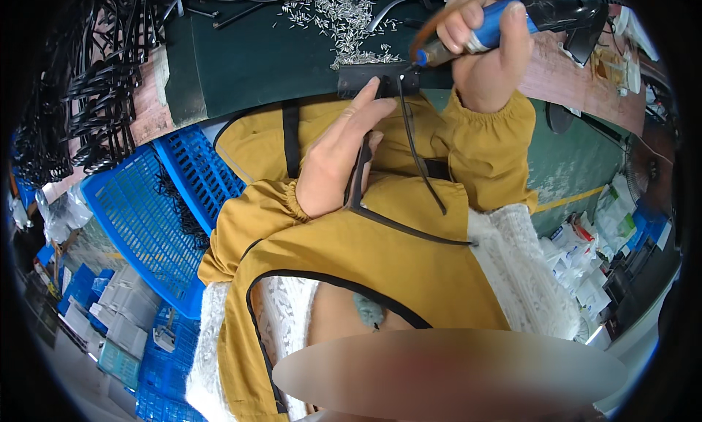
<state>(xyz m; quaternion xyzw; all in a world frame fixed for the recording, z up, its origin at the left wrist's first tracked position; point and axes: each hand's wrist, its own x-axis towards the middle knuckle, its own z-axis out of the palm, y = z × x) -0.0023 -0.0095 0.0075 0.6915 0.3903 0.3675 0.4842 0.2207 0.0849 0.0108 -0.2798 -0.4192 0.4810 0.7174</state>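
My left hand (pixel 340 155) is closed round thin black eyeglasses (pixel 360 175), with the fingers stretched up against a small black block (pixel 358 78) at the table's front edge. Two slim arms of the eyeglasses hang down over my mustard-coloured apron; the part under my fingers is hidden. My right hand (pixel 488 60) is wrapped round a blue and black powered screwdriver (pixel 497 25). Its blue-collared tip points left and down, close above the right end of the block. Whether the tip touches anything is too small to tell. Beyond the block lie loose silvery screws (pixel 340 20).
Stacked black eyeglass frames (pixel 110 78) crowd the table's left side. Loose black arms (pixel 248 5) lie at the back on the dark green mat (pixel 234 63). Blue plastic baskets (pixel 139 217) stand below at left. Bags and packages (pixel 585 254) lie at lower right.
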